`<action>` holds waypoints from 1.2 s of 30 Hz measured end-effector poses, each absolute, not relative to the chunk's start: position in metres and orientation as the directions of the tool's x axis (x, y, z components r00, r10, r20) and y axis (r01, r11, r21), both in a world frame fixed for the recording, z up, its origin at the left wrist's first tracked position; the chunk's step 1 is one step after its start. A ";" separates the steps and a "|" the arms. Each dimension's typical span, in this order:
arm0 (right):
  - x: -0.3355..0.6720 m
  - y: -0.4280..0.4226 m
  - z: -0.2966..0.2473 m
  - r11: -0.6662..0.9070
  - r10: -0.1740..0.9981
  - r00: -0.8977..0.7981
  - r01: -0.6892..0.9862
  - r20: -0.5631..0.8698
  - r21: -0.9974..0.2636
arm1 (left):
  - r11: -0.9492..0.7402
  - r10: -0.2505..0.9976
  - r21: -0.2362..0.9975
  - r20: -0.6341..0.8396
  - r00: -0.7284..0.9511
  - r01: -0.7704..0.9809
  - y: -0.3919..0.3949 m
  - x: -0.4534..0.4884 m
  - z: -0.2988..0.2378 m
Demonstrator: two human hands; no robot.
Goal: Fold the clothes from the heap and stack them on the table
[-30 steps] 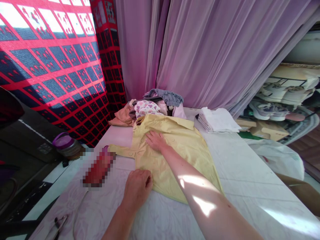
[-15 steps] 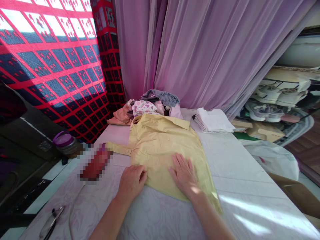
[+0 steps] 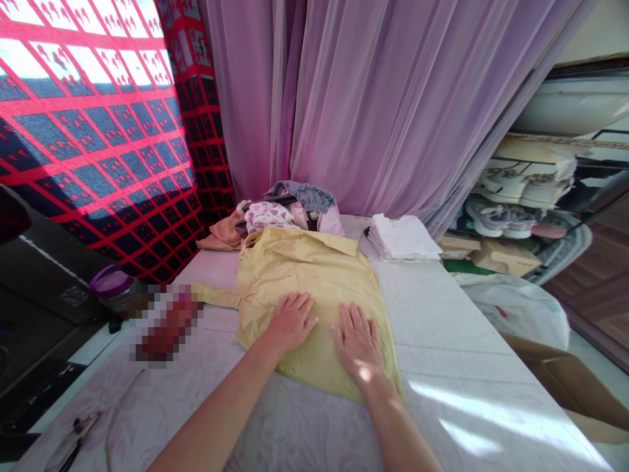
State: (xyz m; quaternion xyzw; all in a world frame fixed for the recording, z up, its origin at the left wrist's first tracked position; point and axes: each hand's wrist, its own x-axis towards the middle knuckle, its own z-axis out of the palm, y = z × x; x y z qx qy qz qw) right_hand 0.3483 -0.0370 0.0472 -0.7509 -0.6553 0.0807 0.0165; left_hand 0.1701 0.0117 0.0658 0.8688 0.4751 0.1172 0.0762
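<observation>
A yellow buttoned garment [image 3: 319,278] lies spread on the pale patterned cloth [image 3: 314,426] in front of me. It looks like a skirt or dress, with a buttoned strap [image 3: 213,296] sticking out on its left side. My left hand [image 3: 292,321] rests flat near the garment's middle, fingers apart. To its right, my right hand [image 3: 358,337] also lies palm down on the fabric, fingers spread. Neither hand holds anything. Behind the garment, touching its far edge, is a heap of crumpled clothes [image 3: 270,215] in orange, pink, white and grey.
A stack of folded white cloths [image 3: 405,237] stands at the back right. At the left lie a blurred-out red object [image 3: 167,331] with a cord [image 3: 115,413] and a pair of glasses [image 3: 73,439]. A purple-lidded jar [image 3: 112,285] stands beyond the left edge; shoes [image 3: 506,216] sit on a rack at right.
My left hand has moved from the garment's near left edge up and inward, and its curled fingers have spread flat. My right hand stays on the fabric. The view has shifted slightly right.
</observation>
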 end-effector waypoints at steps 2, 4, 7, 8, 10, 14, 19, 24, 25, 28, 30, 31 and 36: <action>0.348 -0.038 0.050 -0.152 0.984 0.139 0.980 -0.109 -0.129 | -0.474 0.880 0.203 0.079 0.468 0.857 0.024 0.165 0.055; 0.348 -0.038 0.052 -0.155 0.983 0.140 0.979 -0.114 -0.131 | -0.422 0.906 0.165 0.059 0.418 0.891 0.033 0.151 0.049; 0.347 -0.039 0.054 -0.152 0.984 0.136 0.979 -0.118 -0.139 | -0.351 0.936 0.117 0.080 0.344 0.929 0.040 0.128 0.047; 0.346 -0.039 0.055 -0.152 0.983 0.136 0.978 -0.121 -0.141 | -0.332 0.942 0.105 0.091 0.323 0.937 0.041 0.123 0.046; 0.345 -0.038 0.056 -0.154 0.982 0.136 0.978 -0.130 -0.142 | -0.306 0.948 0.087 0.113 0.296 0.948 0.042 0.118 0.046; 0.350 -0.038 0.054 -0.183 0.976 0.164 0.974 -0.142 -0.134 | -0.299 0.946 0.075 0.152 0.286 0.951 0.040 0.120 0.045; 0.354 -0.039 0.053 -0.278 0.958 0.266 0.953 -0.105 -0.122 | -0.320 0.933 0.080 0.196 0.300 0.944 0.037 0.123 0.049; 0.312 -0.037 0.060 -0.069 0.997 0.056 0.968 -0.061 -0.242 | -0.335 0.931 0.120 0.199 0.308 0.935 0.038 0.121 0.050; 0.301 -0.037 0.060 0.008 0.998 -0.023 0.961 -0.053 -0.277 | -0.335 0.931 0.127 0.196 0.308 0.934 0.039 0.121 0.050; 0.281 -0.037 0.059 0.155 0.986 -0.167 0.924 -0.003 -0.350 | -0.335 0.933 0.110 0.175 0.313 0.936 0.040 0.120 0.050; 0.283 -0.040 0.057 0.173 0.984 -0.178 0.920 0.017 -0.352 | -0.346 0.929 0.085 0.170 0.328 0.934 0.041 0.119 0.051; 0.288 -0.042 0.055 0.162 0.986 -0.167 0.925 0.015 -0.343 | -0.351 0.927 0.077 0.171 0.335 0.933 0.041 0.119 0.051; 0.341 -0.057 0.048 -0.004 0.998 -0.013 0.967 -0.067 -0.255 | -0.357 0.924 0.062 0.167 0.343 0.932 0.041 0.120 0.052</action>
